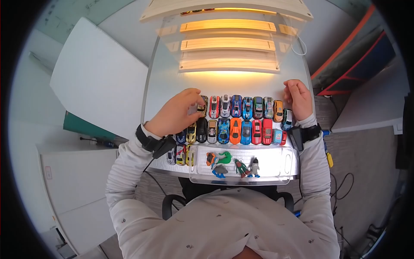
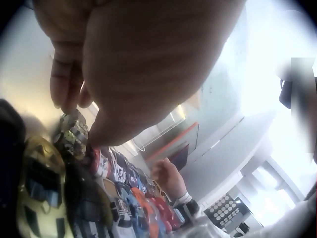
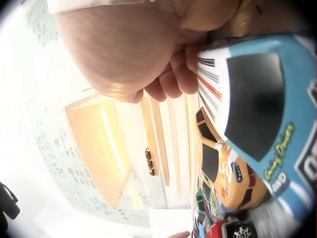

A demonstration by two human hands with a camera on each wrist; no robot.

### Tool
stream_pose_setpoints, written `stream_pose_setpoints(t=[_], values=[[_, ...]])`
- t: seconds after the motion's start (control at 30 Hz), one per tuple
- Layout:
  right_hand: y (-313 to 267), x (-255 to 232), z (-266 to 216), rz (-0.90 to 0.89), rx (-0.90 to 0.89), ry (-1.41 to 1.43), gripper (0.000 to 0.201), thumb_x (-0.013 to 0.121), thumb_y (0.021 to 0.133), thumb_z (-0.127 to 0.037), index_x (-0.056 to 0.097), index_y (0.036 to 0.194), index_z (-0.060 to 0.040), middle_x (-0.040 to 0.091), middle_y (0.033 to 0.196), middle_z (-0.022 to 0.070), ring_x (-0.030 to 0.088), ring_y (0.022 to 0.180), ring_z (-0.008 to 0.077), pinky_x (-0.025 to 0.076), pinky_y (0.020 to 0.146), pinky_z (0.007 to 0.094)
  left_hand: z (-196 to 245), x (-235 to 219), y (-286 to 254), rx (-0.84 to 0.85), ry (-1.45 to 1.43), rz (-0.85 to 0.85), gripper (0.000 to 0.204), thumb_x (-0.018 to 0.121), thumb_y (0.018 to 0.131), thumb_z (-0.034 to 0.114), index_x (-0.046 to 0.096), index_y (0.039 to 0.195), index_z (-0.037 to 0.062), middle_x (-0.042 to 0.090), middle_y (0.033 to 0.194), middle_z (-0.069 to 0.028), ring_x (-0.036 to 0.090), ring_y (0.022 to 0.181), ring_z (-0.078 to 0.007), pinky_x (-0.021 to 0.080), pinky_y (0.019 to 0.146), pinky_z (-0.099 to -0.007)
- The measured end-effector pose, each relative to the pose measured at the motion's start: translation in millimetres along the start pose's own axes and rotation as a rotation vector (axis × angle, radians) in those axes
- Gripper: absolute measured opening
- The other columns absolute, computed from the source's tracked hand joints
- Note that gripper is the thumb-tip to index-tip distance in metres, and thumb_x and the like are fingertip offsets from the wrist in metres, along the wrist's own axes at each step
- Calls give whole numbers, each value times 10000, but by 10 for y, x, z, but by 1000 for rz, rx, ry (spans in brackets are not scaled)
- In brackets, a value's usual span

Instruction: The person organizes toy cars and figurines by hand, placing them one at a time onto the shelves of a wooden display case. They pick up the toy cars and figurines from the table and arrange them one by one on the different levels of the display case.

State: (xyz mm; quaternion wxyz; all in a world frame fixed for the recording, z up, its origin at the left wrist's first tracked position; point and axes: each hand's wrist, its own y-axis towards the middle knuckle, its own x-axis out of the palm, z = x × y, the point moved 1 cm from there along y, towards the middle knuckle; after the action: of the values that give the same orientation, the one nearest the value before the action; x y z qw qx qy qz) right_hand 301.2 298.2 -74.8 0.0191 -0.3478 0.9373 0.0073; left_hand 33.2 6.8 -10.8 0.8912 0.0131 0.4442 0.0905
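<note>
My left hand (image 1: pixel 174 113) pinches a camouflage-patterned toy car (image 1: pixel 204 108) at the left end of the back row. In the left wrist view, the fingers come down on one side of this toy car (image 2: pixel 74 135) and the thumb on the other. A gold toy car (image 2: pixel 43 183) and a black one (image 2: pixel 85 198) are close below that hand. Beyond the row's right end, my right hand (image 1: pixel 299 100) hovers with loosely curled fingers and holds nothing. Nearest to it are an orange toy car (image 1: pixel 278 111) and a blue-and-white one (image 3: pixel 252 99).
Several more toy cars stand in rows across the table, including a red one (image 1: pixel 267 131). At the front edge, a clear tray (image 1: pixel 276 177) holds small figures, among them a green one (image 1: pixel 225 157). A lit wooden shelf (image 1: pixel 228 67) stands at the back.
</note>
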Motion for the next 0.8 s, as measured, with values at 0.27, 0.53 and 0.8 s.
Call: stream_pose_setpoints(t=[0.27, 0.53, 0.8], values=[[7, -6, 9, -6, -11, 11, 259, 573, 1067, -280, 672, 1078, -41, 599, 849, -25, 518, 693, 42, 417, 615, 204, -76, 110, 63, -160, -223, -80, 362, 768, 838, -14, 608, 1154, 59, 585, 1211, -80, 577, 895, -162, 519, 811, -303], [-14, 10, -38, -15, -11, -20, 258, 570, 1068, -280, 673, 1075, -43, 601, 849, -26, 516, 693, 40, 413, 613, 201, -41, -132, 219, -107, -66, -54, 385, 755, 855, 44, 602, 1207, 73, 610, 1206, -70, 597, 913, -177, 511, 799, -299], [-8, 9, -26, -10, -4, -26, 253, 574, 1066, -280, 674, 1074, -47, 603, 846, -34, 509, 689, 34, 407, 610, 199, -327, -431, 1209, 259, 523, 364, 374, 723, 881, 145, 619, 1233, 76, 667, 1180, -114, 630, 1028, -299, 510, 903, -414]])
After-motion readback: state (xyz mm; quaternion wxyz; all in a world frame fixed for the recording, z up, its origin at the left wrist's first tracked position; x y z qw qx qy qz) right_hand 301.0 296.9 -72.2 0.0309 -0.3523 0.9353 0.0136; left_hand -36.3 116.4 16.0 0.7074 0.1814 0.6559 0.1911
